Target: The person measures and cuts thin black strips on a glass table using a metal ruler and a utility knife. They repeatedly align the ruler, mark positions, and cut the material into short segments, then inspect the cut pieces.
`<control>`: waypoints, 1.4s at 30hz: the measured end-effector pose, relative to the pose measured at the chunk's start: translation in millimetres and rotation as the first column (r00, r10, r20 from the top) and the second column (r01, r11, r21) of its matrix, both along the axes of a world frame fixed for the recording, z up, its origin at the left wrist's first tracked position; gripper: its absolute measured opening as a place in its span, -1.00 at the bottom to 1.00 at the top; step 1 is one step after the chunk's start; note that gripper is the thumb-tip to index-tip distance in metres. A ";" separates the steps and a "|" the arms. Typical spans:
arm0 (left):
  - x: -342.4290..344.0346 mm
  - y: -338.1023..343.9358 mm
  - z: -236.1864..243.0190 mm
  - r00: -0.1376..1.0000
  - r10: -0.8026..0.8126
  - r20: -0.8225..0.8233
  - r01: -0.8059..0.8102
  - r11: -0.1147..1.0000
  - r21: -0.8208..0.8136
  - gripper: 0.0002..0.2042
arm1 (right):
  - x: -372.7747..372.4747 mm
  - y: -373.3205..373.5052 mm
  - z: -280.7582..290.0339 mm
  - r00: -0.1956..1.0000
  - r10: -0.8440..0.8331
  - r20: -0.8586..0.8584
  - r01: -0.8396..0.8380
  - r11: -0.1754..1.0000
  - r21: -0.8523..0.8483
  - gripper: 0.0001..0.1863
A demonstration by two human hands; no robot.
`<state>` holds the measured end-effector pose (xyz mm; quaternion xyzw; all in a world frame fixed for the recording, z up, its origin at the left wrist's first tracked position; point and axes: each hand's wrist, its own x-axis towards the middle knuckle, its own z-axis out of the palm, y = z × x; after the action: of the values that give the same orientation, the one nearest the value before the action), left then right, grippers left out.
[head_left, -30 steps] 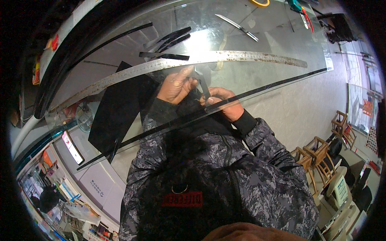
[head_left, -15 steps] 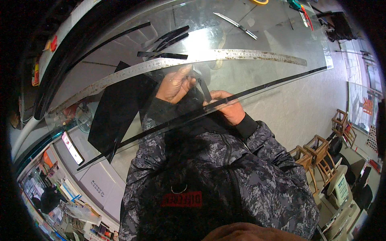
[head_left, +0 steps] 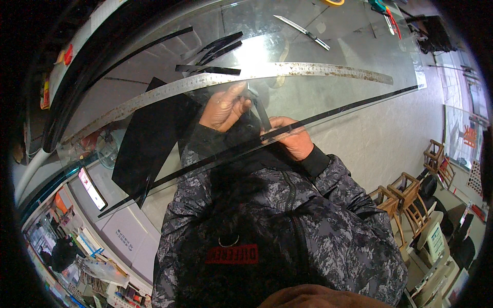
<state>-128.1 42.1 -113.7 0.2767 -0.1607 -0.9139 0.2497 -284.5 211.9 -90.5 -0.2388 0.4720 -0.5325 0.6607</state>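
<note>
My left hand (head_left: pixel 225 109) is closed, thumb and fingers pinching the upper end of a narrow dark strip (head_left: pixel 262 112). The strip slants down to my right hand (head_left: pixel 291 139), whose fingertips are closed at its lower end. Both hands show through the clear glass sheet (head_left: pixel 328 92). Its near edge carries a long black band (head_left: pixel 349 107), which crosses in front of my right hand. Just beyond the hands lies a long, rust-spotted steel ruler (head_left: pixel 308 69). Left of my left hand is a large black sheet (head_left: pixel 149 138).
Several black offcuts (head_left: pixel 221 46) lie beyond the ruler. A snap-off cutter knife (head_left: pixel 303 33) and red-and-green-handled pliers (head_left: pixel 387 18) are at the far side. A phone (head_left: pixel 92 189) rests on a cardboard box (head_left: pixel 123 231) at left. Wooden stools (head_left: pixel 403 192) stand at right.
The strip between my hands has shifted slightly and shows a little wider. Both hands keep nearly the same place and hold.
</note>
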 end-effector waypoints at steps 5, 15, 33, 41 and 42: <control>0.7 1.9 2.8 1.000 0.003 0.012 -0.003 0.999 -0.038 -0.75 | -1.0 -1.1 1.4 0.995 0.032 -0.096 -0.033 0.999 -0.005 -0.74; -1.9 0.9 3.2 1.000 0.026 0.006 -0.026 0.999 -0.022 -0.77 | -2.6 -0.1 -1.5 0.981 0.057 -0.186 -0.069 0.996 -0.057 -0.79; 2.2 0.3 -12.8 0.996 0.031 -0.078 -0.031 0.999 0.010 -0.77 | -5.6 6.1 -8.6 0.982 0.049 -0.184 -0.072 0.990 -0.123 -0.83; 4.4 -0.3 -16.7 0.992 0.057 -0.115 -0.061 0.997 -0.039 -0.79 | 2.0 18.5 -10.2 0.993 -0.042 0.108 0.044 0.999 -0.017 -0.83; 4.7 0.0 -15.2 0.992 0.062 -0.111 -0.066 0.997 -0.036 -0.80 | 2.5 19.9 -9.4 0.993 -0.045 0.110 0.045 0.999 0.006 -0.83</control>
<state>-123.4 42.2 -128.9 0.2261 -0.1557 -0.9159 0.2928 -282.1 231.9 -99.9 -0.1974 0.4411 -0.5588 0.6739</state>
